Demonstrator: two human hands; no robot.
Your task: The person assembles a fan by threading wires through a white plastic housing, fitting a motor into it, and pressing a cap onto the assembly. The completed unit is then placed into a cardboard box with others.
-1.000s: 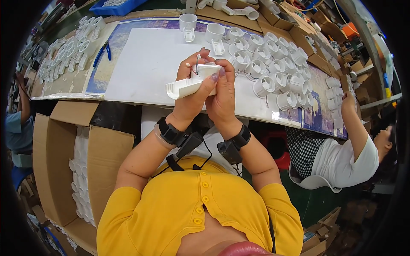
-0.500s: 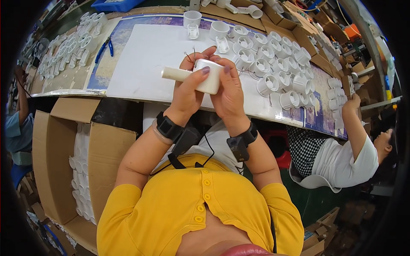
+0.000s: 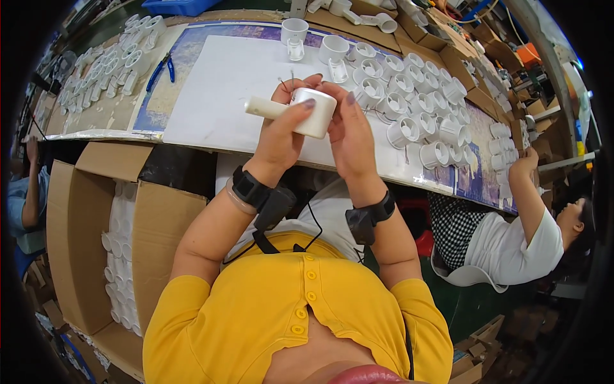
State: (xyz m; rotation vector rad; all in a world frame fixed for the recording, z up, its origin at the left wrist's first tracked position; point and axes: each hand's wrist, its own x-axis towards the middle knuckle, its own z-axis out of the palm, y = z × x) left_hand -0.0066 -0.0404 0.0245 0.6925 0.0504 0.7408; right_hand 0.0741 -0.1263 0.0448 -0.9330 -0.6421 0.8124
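pliers (image 3: pixel 157 75) lie left of the held part (image 3: pixel 314 118), most cups (image 3: pixel 403 132) right.

Both forearms rise from the lower half of the frame and angle inward, elbows bent, bringing the hands together at upper centre. The left hand (image 3: pixel 284 131) is closed in a grip, its thumb (image 3: pixel 297 115) laid diagonally up and to the right, fingers curled behind. The right hand (image 3: pixel 353 137), just right of centre, is loosely opened: its palm faces left, its thumb points up, and its fingers bend toward the left fingertips. Their exact contact is hidden.
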